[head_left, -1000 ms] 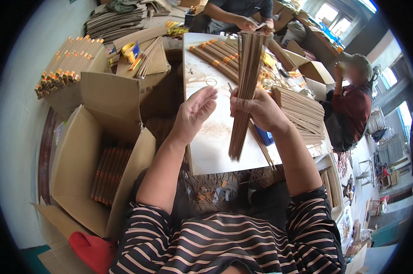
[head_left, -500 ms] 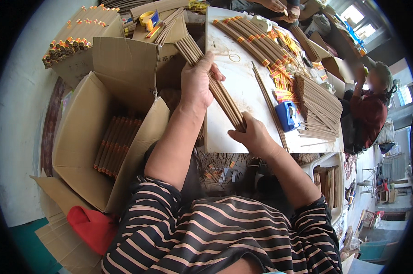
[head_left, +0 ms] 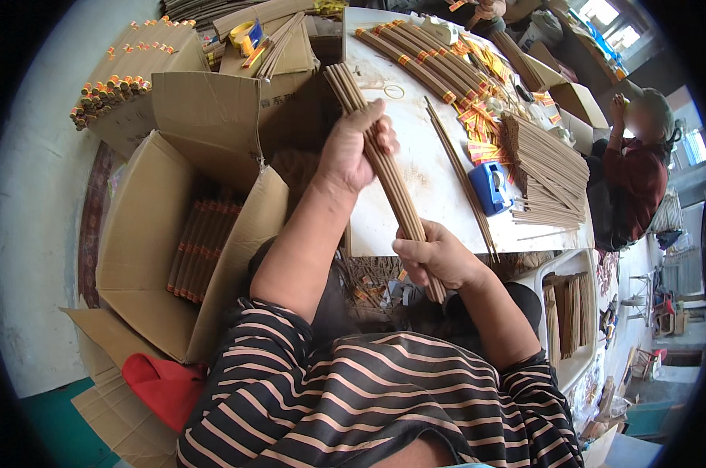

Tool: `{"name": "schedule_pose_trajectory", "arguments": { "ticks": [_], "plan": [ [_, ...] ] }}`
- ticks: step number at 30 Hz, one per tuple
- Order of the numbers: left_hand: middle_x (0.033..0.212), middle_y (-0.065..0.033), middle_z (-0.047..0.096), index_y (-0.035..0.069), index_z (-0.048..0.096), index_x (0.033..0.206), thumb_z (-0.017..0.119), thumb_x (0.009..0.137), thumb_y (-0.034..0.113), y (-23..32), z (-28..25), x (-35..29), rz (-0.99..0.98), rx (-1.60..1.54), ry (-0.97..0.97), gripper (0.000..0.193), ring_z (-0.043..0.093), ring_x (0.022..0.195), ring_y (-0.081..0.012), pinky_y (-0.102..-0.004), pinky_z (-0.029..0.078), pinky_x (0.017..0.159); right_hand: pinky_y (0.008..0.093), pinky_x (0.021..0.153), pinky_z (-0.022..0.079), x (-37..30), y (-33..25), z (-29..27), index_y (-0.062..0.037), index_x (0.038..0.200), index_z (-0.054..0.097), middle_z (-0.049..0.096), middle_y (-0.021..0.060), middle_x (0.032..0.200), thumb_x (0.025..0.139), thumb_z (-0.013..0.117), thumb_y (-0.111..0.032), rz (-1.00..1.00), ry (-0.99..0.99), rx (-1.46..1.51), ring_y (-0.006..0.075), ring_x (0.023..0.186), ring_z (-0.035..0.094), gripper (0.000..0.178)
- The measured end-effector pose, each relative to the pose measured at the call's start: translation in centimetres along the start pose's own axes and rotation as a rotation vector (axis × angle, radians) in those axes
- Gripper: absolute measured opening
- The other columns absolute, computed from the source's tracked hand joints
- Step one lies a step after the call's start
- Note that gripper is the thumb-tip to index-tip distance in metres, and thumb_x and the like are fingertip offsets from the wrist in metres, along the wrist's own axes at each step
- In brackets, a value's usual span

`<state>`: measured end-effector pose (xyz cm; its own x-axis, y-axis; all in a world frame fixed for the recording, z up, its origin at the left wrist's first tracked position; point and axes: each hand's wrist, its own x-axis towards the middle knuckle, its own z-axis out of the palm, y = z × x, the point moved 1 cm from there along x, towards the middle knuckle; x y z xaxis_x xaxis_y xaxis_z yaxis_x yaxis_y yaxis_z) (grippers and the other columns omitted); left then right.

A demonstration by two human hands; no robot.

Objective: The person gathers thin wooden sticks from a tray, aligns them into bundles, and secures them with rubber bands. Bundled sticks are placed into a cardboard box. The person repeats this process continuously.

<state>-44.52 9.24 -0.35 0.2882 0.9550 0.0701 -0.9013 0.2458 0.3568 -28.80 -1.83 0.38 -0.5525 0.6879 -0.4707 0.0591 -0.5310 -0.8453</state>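
A bundle of thin brown incense sticks [head_left: 390, 173] slants between my hands, its lower end hanging past the table's near edge. Higher up, my left hand [head_left: 354, 148] is wrapped round it. My right hand [head_left: 440, 256] grips it near the lower end, fingers curled about the sticks. Just right of the bundle, a few loose incense sticks [head_left: 464, 183] lie on the white table [head_left: 376, 226]. Beside them stand a blue tape dispenser [head_left: 490, 189] and a pile of loose incense sticks [head_left: 552, 175]. Red and yellow paper labels [head_left: 482, 129] are scattered behind the dispenser.
Banded bundles [head_left: 423, 58] lie at the table's far side, near a rubber band [head_left: 393, 92]. An open carton [head_left: 134, 234] at my left holds banded bundles [head_left: 205, 246]. A white crate [head_left: 587, 343] with sticks stands at right. Another person [head_left: 638, 164] sits beyond.
The bundle has come down toward me, so its lower end now passes the table edge. My right hand has closed further round it; both hands have shifted slightly.
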Motion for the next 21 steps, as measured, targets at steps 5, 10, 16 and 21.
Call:
{"name": "schedule_pose_trajectory", "arguments": {
  "ticks": [5, 10, 16, 21],
  "plan": [
    [0.055, 0.0019, 0.045, 0.012, 0.047, 0.067, 0.061, 0.086, 0.019, -1.5, 0.6, -0.6, -0.057, 0.107, 0.079, 0.024, 0.041, 0.044, -0.0077, -0.0239, 0.036, 0.044, 0.0224, 0.040, 0.037, -0.1, 1.0, -0.3, -0.0028, 0.085, 0.048, 0.047, 0.0002, 0.059, 0.085, 0.063, -0.019, -0.042, 0.055, 0.037, 0.0077, 0.044, 0.044, 0.022],
    [0.056, 0.0019, 0.047, 0.013, 0.048, 0.070, 0.062, 0.085, 0.017, -1.2, 2.4, -1.4, 0.072, 0.291, 0.086, 0.021, 0.044, 0.044, -0.0080, -0.0246, 0.037, 0.044, 0.0225, 0.044, 0.038, 0.8, 2.0, -0.2, -0.0042, 0.088, 0.048, 0.047, -0.0014, 0.064, 0.085, 0.062, -0.019, -0.140, 0.333, -0.398, 0.0072, 0.049, 0.046, 0.021],
    [0.057, -0.0001, 0.047, 0.004, 0.047, 0.077, 0.067, 0.081, 0.009, -0.4, 9.2, -4.2, 0.406, 0.722, -0.193, 0.021, 0.048, 0.047, -0.0076, -0.0203, 0.039, 0.043, 0.0219, 0.065, 0.041, 2.1, -0.1, -1.2, -0.0034, 0.090, 0.054, 0.052, -0.0038, 0.075, 0.082, 0.066, -0.012, -0.501, 0.341, -0.407, 0.0046, 0.072, 0.044, 0.016],
    [0.062, 0.0038, 0.050, 0.004, 0.054, 0.067, 0.071, 0.076, 0.006, -2.7, 9.1, -3.7, 0.350, 0.945, -0.199, 0.018, 0.045, 0.058, -0.0041, -0.0205, 0.038, 0.053, 0.0236, 0.069, 0.046, 5.7, 1.0, -3.4, -0.0021, 0.088, 0.063, 0.061, -0.0018, 0.078, 0.079, 0.065, -0.006, -0.683, 0.378, -0.246, 0.0057, 0.076, 0.054, 0.010]
  ]
}}
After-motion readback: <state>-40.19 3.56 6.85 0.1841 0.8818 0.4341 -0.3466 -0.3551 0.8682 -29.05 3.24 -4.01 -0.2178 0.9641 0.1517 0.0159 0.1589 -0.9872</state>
